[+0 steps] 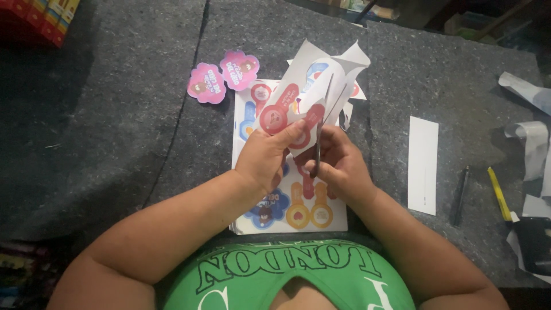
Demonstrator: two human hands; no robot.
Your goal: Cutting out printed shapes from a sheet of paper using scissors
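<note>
While scissors [322, 123] cut, left hand [265, 156] pinches printed sheet [298, 97], right hand [338, 163] grips handles (two pink cutouts [222, 77] nearby).

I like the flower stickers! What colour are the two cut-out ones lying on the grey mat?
Pink, with small pictures in the middle: the two flower cut-outs, seen in the head view.

Probably a craft workshop; grey felt-covered table [115, 115]; paper offcuts [531, 138].
</note>
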